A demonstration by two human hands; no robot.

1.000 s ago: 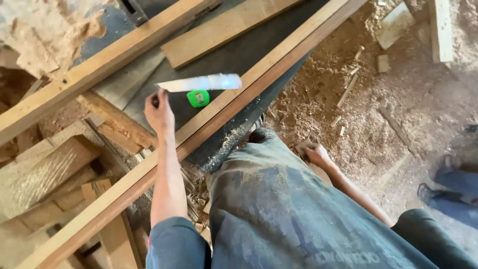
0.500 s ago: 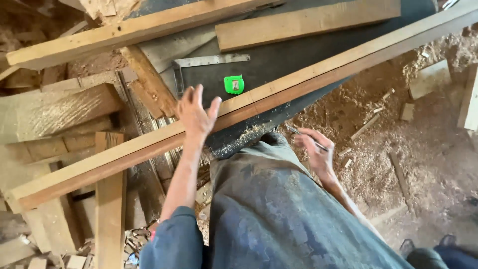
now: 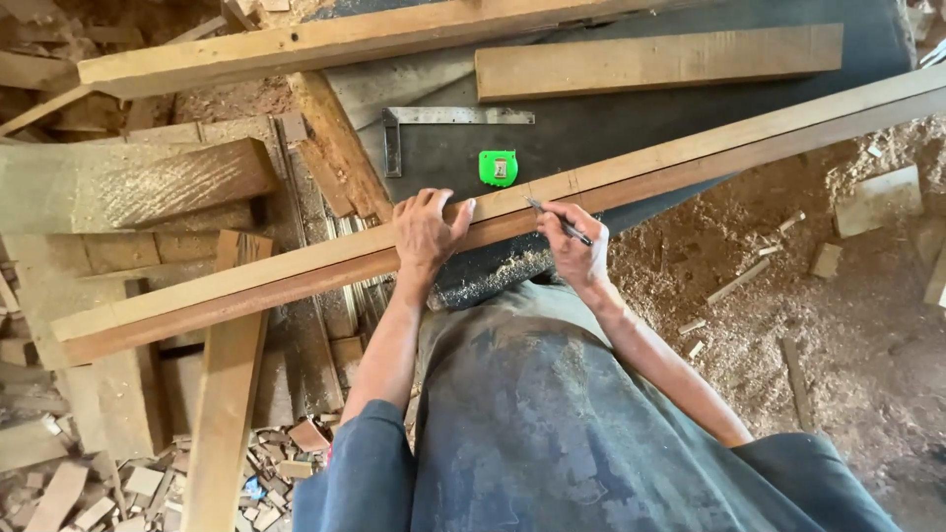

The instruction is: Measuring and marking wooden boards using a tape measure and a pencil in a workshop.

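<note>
A long wooden plank [image 3: 690, 158] runs slantwise across a dark worktable [image 3: 611, 123], from lower left to upper right. My left hand [image 3: 426, 232] lies flat on the plank, fingers spread, pressing it down. My right hand [image 3: 576, 246] grips a pencil [image 3: 558, 222] whose tip touches the plank's top face. Just beyond the plank, on the table, lie a green tape measure [image 3: 498, 167] and a metal try square [image 3: 434, 123].
A shorter board [image 3: 660, 61] lies on the table's far side and another long beam [image 3: 325, 44] crosses the top. Stacked timber [image 3: 128, 187] and small offcuts [image 3: 148, 483] crowd the left. Sawdust and wood scraps cover the ground [image 3: 828, 286] on the right.
My left hand has come down flat on the plank. My right hand has risen from my side and brought the pencil to the plank. The view has shifted over the table.
</note>
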